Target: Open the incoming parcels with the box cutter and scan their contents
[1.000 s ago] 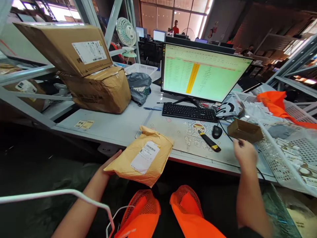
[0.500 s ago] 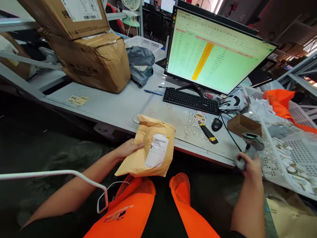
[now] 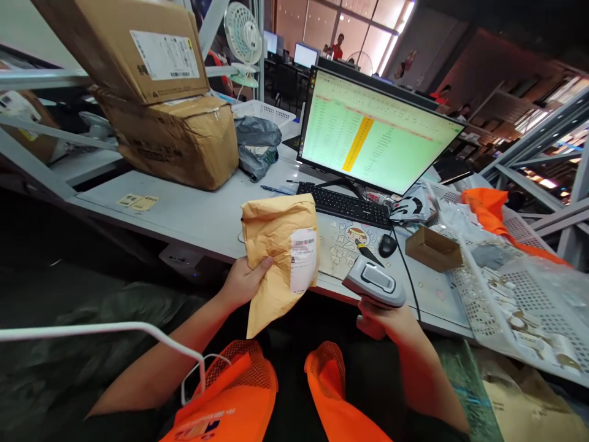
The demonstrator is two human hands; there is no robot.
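A yellow padded envelope (image 3: 269, 245) hangs upright before the desk's front edge, gripped at its lower left by my left hand (image 3: 243, 282), thumb across the front. Its white shipping label (image 3: 302, 261) is turned to the right. My right hand (image 3: 384, 319) is wrapped around the handle of a grey barcode scanner (image 3: 376, 282). The scanner is held level above the desk edge, its head toward the envelope and some way apart from it. Behind it lies a utility knife (image 3: 367, 250), partly covered by the scanner.
A monitor (image 3: 372, 132) stands behind a black keyboard (image 3: 350, 205) and mouse (image 3: 387, 245). Stacked cardboard boxes (image 3: 184, 141) and a grey plastic parcel (image 3: 258, 147) are at left. At right are an open small box (image 3: 433, 248) and white baskets (image 3: 481, 313) of goods.
My right hand has brought the scanner leftward from beside the basket toward the envelope. My left hand has raised the envelope and turned its label to the right. The view has tilted up.
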